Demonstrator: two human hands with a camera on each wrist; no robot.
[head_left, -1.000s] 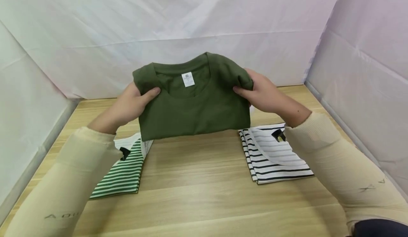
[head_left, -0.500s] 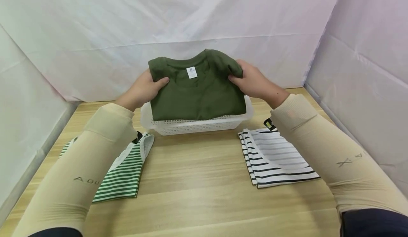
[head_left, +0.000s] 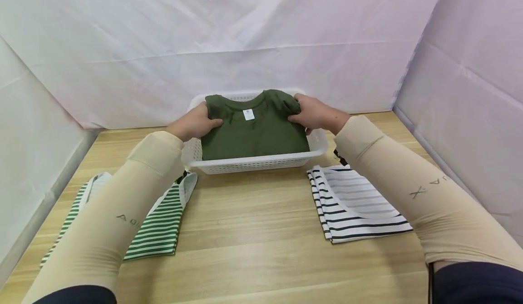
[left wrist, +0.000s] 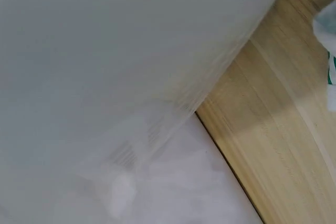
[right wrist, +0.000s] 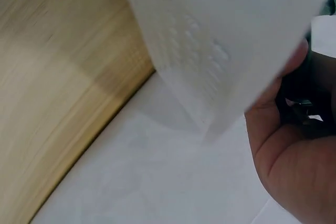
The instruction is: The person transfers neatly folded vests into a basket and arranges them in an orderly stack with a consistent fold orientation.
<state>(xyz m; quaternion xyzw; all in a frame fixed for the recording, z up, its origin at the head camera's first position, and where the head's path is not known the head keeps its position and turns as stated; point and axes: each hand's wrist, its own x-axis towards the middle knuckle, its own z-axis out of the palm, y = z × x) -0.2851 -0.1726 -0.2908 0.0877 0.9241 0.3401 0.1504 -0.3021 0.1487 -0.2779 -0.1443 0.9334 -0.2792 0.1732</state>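
Observation:
A folded dark green T-shirt (head_left: 257, 136) with a white neck label is in the white plastic basket (head_left: 261, 164), its collar end raised towards the back rim. My left hand (head_left: 194, 123) pinches its left shoulder, thumb on top. At the other shoulder, my right hand (head_left: 316, 113) grips the cloth the same way. The basket wall (left wrist: 121, 51) fills most of the left wrist view and hides the left hand there. In the right wrist view, part of the right hand (right wrist: 294, 166) shows beside the basket's corner.
A folded green-striped shirt (head_left: 159, 231) lies on the wooden table (head_left: 245, 231) at left, partly under my left sleeve. To the right lies a folded black-and-white striped shirt (head_left: 359, 204). White cloth (head_left: 253, 31) hangs behind the basket and along both sides.
Both hands have moved forward and then down with the green T-shirt, from above the table into the basket. The basket, hidden behind the shirt at first, has come into sight.

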